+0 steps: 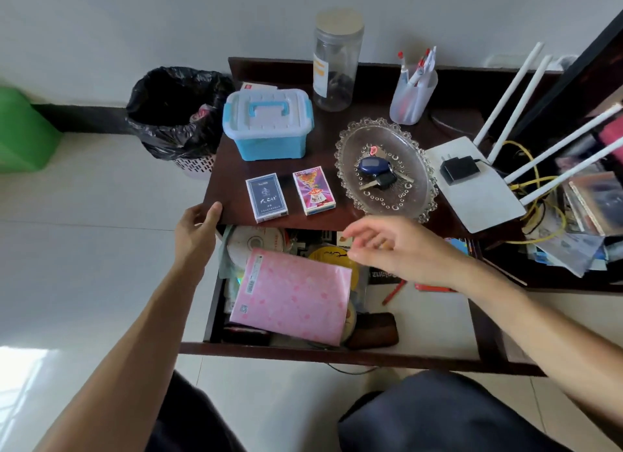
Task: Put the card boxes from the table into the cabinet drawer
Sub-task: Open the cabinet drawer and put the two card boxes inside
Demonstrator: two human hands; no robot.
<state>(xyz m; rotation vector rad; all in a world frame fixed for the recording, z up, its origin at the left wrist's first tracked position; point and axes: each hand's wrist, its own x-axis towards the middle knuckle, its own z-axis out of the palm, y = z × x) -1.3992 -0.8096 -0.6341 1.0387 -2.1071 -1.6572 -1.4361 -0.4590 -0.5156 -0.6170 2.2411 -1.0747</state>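
Two card boxes lie side by side near the front edge of the dark table (229,188): a blue card box (266,197) on the left and a pink card box (313,190) on the right. Below them the cabinet drawer (337,353) stands pulled out, full of clutter. My left hand (195,227) rests on the table's front left corner, thumb on top. My right hand (397,245) hovers over the drawer just below the table edge, fingers apart and holding nothing, a short way right of the pink box.
In the drawer lie a pink notebook (293,294), discs, a brown wallet (374,330) and a red pen. On the table stand a blue storage box (268,124), a clear jar (337,60), a pen cup (413,94), a glass dish (414,148) with keys and a white router (478,188). A bin (178,114) stands left.
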